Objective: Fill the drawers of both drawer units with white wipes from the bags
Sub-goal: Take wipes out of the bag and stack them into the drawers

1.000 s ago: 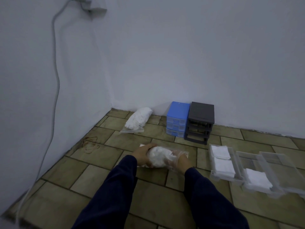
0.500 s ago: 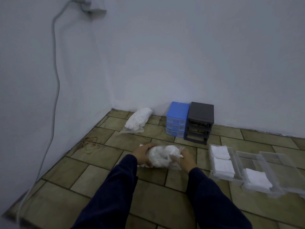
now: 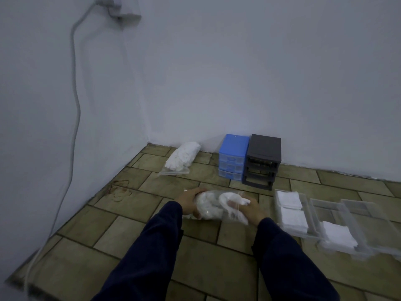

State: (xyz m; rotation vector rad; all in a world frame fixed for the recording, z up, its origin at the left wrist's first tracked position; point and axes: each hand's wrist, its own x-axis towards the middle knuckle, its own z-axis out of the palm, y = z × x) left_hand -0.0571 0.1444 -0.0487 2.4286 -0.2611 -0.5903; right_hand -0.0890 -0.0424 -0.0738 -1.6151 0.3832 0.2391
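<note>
wipes bag (image 3: 213, 208) on bare floor, gripped at both ends, right fingers (image 3: 235, 204) seemingly inside.

Near bag (image 3: 217, 208): clear glossy plastic film, crinkled, holding soft white cloth-like wipes.
Far bag (image 3: 182, 159): same clear film, packed with matt white wipes.
Blue drawer unit (image 3: 233, 157): smooth plastic shell, translucent drawer fronts.
Dark grey drawer unit (image 3: 263, 159): smooth matt plastic frame.
Loose drawers (image 3: 338, 222), right: clear, slightly glossy plastic; folded wipes (image 3: 290, 210) inside look matt and fibrous.
Floor (image 3: 134, 231): olive tiles, dull finish, dark grout lines, stained near the left wall.
Walls (image 3: 238, 72): matt painted plaster.
Cable (image 3: 74, 105): smooth pale sheath.
Sleeves (image 3: 152, 257): dark navy matt cloth.
</note>
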